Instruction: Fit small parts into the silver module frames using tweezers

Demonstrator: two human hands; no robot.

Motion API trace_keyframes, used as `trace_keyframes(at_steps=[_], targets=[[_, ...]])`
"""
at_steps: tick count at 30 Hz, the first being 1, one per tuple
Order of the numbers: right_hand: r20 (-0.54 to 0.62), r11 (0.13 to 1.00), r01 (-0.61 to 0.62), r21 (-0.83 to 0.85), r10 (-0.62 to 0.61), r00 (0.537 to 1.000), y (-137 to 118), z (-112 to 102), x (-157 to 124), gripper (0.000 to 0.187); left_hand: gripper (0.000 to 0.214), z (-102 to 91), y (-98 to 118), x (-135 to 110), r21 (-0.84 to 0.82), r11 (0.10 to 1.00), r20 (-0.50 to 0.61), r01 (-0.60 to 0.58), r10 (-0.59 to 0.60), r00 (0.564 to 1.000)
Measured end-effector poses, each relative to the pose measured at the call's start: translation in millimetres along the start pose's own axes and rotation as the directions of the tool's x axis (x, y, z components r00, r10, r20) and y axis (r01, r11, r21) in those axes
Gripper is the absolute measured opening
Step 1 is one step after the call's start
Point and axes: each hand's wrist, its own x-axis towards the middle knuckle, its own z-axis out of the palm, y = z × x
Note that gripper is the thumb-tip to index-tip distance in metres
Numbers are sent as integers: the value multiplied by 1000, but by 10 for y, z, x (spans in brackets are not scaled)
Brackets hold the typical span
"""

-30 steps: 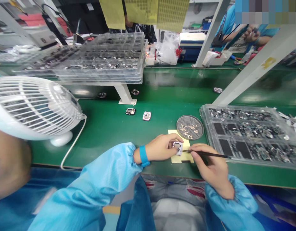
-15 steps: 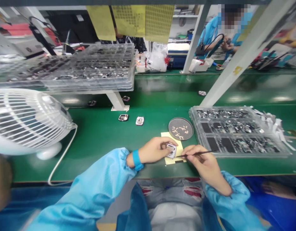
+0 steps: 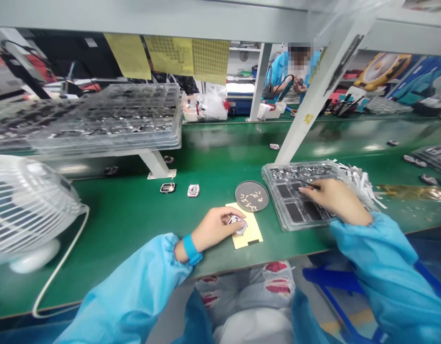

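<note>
My left hand [image 3: 214,228] pinches a small square metal-framed part [image 3: 237,223] over a yellow sheet [image 3: 246,233] on the green bench. My right hand [image 3: 331,198] is closed on thin black tweezers [image 3: 305,183]. Their tip reaches into a clear compartment tray [image 3: 283,220] full of small dark parts, to the right of the sheet. A round dark mesh dish [image 3: 252,196] with tiny pale pieces lies between the sheet and the tray.
A white fan [image 3: 25,210] with its cord stands at the left. Stacked clear trays [image 3: 109,122] sit on a raised shelf behind. Two loose square parts [image 3: 180,189] lie on the mat. White strips [image 3: 360,179] pile up right of the tray. A person in blue works across the line.
My right hand has left the part and swung right with the tweezers into the clear tray. My left hand still holds the part over the yellow sheet. The view tilted up.
</note>
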Motion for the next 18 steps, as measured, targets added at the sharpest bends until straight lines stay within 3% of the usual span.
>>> trace_keyframes(at_steps=[4,7,10,13,16,18], targets=[[25,984,30,-175,-26,999,-115,-24,106,42,39,15,-41,22,-107,993,-13,53,-54,998],[71,989,44,-139,-34,997,-98,-17,133,40,42,22,-40,37,-162,986,-34,33,-39,999],[58,999,52,4,-53,997,4,18,121,31,43,29,1,37,-230,972,-47,36,-48,998],[-64,991,59,120,-52,997,44,47,11,23,43,34,45,26,-296,953,-63,62,-85,994],[-262,952,78,296,2,965,-101,45,-199,31,42,29,59,16,-314,945,-70,90,-118,991],[-286,854,104,510,54,957,-309,56,-380,31,43,18,57,12,-301,951,-66,70,-94,993]])
